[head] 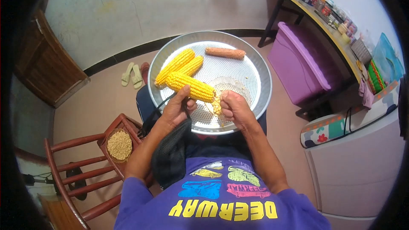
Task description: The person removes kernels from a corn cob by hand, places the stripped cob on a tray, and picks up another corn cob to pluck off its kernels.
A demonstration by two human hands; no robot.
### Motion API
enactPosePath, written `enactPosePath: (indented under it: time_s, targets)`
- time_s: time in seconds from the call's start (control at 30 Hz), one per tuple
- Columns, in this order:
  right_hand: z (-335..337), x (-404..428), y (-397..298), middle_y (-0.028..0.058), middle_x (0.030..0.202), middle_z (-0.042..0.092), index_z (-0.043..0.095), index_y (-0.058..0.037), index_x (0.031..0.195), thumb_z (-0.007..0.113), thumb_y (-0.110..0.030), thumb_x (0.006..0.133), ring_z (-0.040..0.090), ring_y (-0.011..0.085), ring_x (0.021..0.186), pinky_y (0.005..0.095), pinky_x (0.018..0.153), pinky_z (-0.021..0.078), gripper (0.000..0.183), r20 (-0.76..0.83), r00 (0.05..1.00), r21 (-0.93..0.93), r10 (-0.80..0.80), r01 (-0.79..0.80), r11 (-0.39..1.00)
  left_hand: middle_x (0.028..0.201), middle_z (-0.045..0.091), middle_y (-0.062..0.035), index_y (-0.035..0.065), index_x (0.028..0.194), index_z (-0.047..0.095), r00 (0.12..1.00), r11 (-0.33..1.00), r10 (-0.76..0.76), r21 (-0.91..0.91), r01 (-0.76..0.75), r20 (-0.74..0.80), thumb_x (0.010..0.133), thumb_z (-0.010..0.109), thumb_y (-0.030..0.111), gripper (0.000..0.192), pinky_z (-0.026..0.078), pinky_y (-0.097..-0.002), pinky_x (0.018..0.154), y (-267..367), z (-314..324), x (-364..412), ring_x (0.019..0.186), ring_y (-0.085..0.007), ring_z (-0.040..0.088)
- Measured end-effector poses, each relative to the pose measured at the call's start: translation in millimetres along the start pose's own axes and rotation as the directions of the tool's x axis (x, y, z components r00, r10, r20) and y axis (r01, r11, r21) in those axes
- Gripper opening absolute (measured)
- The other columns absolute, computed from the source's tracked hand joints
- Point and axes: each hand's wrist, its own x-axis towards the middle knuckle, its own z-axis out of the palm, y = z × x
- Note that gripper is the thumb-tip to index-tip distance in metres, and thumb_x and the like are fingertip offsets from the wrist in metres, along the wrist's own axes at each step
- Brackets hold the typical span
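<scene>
My left hand (179,106) has its thumb on the near side of a yellow ear of corn (193,86), with the fingers curled under it. This ear slants across two other yellow ears (175,64) at the left of a round, perforated metal pan (153,92) on my lap. My right hand (235,107) is curled in a fist close to the ear's tip; what its fingers hold, if anything, is hidden. Under it, loose kernels (216,106) lie in a clear bowl (238,84). A bare reddish corncob (225,53) rests at the pan's far side.
A bowl of pale kernels (119,145) stands on a red wooden chair (105,138) at my left. Slippers (131,76) lie on the floor. A purple storage bin (295,64) sits under a cluttered table (308,8) at right. Dark straps and a mesh bag (169,153) hang by my left forearm.
</scene>
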Motion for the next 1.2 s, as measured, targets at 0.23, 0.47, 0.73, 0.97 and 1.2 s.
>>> enactPosePath:
  time_s: [0.23, 0.47, 0.73, 0.97, 1.2]
  targets:
    - [-32.4, 18.9, 20.0, 0.0016, 0.066, 0.058, 0.063, -0.0010, 0.087, 0.063, -0.022, 0.100, 0.057, 0.0132, 0.056, 0.0280, 0.054, 0.0465, 0.024, -0.178, 0.901, -0.624, -0.396, 0.208, 0.754, 0.106, 0.068, -0.0064, 0.0067, 0.121, 0.061, 1.000, 0.999, -0.009, -0.040, 0.008, -0.008, 0.096, 0.075, 0.023, 0.033, 0.044, -0.0251, 0.058, -0.9, 3.7, 1.2, 0.065, -0.0118, 0.056]
    - [5.2, -1.1, 9.4, 0.0126, 0.092, 0.068, 0.067, -0.0003, 0.100, 0.071, -0.003, 0.089, 0.069, 0.0232, 0.078, 0.0332, 0.067, 0.0552, 0.012, 0.010, 0.703, -0.799, -0.711, 0.433, 0.417, 0.106, 0.068, -0.0063, 0.0078, 0.122, 0.060, 0.999, 0.999, -0.019, -0.045, 0.017, -0.032, 0.097, 0.073, 0.023, 0.032, 0.044, -0.0245, 0.057, 0.6, 1.0, 0.7, 0.064, -0.0103, 0.056]
    - [15.6, 3.1, 5.4, 0.0118, 0.095, 0.067, 0.068, -0.0023, 0.101, 0.077, 0.002, 0.083, 0.069, 0.0216, 0.078, 0.0302, 0.062, 0.0571, 0.020, 0.295, 0.528, -0.832, -0.796, 0.552, 0.058, 0.105, 0.068, -0.0062, 0.0077, 0.123, 0.060, 1.000, 0.999, -0.026, -0.048, 0.026, 0.002, 0.098, 0.072, 0.023, 0.032, 0.045, -0.0243, 0.057, 0.2, 1.9, 3.3, 0.064, -0.0103, 0.056]
    - [20.7, 2.4, 7.3, 0.0075, 0.092, 0.066, 0.066, -0.0072, 0.099, 0.075, -0.008, 0.087, 0.070, 0.0252, 0.072, 0.0348, 0.060, 0.0564, 0.015, 0.363, 0.490, -0.874, -0.793, 0.474, -0.107, 0.105, 0.068, -0.0066, 0.0075, 0.121, 0.060, 1.000, 0.999, -0.020, -0.042, 0.019, -0.025, 0.099, 0.072, 0.024, 0.030, 0.046, -0.0248, 0.056, 0.4, -0.5, 1.4, 0.063, -0.0105, 0.056]
    - [22.8, 2.7, 8.2, 0.0118, 0.084, 0.061, 0.063, -0.0032, 0.095, 0.071, -0.001, 0.087, 0.067, 0.0273, 0.070, 0.0360, 0.060, 0.0539, 0.012, 0.335, 0.568, -0.888, -0.752, 0.457, -0.051, 0.106, 0.068, -0.0071, 0.0065, 0.122, 0.060, 0.999, 1.000, -0.004, -0.017, 0.004, -0.041, 0.098, 0.072, 0.024, 0.032, 0.046, -0.0239, 0.056, -0.1, 1.4, 2.8, 0.063, -0.0105, 0.056]
